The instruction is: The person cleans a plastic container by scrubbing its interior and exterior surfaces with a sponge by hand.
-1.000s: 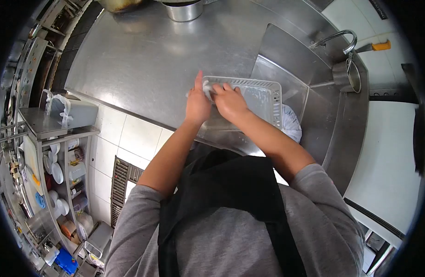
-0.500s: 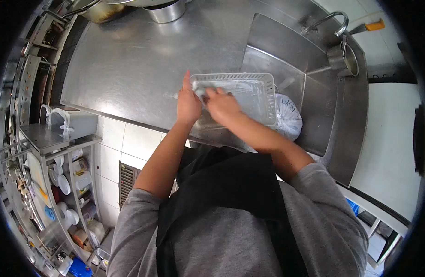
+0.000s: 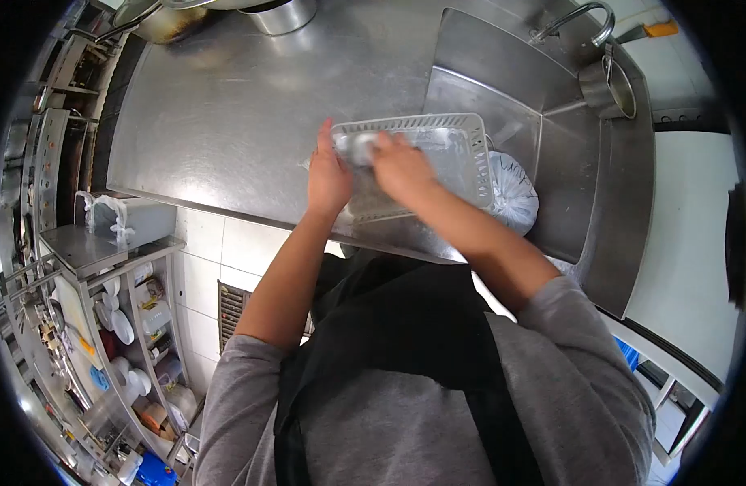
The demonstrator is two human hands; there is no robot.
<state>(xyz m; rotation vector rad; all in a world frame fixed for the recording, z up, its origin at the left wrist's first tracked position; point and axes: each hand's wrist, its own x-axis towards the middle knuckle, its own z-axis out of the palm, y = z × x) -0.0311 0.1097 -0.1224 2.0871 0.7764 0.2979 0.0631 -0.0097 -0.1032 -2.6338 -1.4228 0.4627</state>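
Note:
A pale plastic basket [image 3: 483, 166] with slotted sides lies on the steel counter, its inside streaked with white suds. My left hand [image 3: 329, 180] grips the basket's left end, one finger pointing up along the rim. Inside the basket, my right hand [image 3: 403, 172] is bent over with curled fingers blurred by motion. At its fingertips shows a whitish smear [image 3: 358, 149], too blurred to tell whether it is a pad or foam. Against the basket's right end rests a tied clear plastic bag [image 3: 515, 194] with dark writing on it.
To the right is a steel sink [image 3: 563, 186] with a curved faucet [image 3: 596, 12] and a small metal pot [image 3: 604, 93]. Pots [image 3: 284, 18] stand at the counter's [image 3: 227, 121] far edge. A shelf rack [image 3: 126, 271] with a grey bin [image 3: 142, 219] is on the left.
My right hand has shifted slightly right within the basket, and the whitish smear shows more. The basket's far right corner sits a little higher in view. My left hand keeps its hold.

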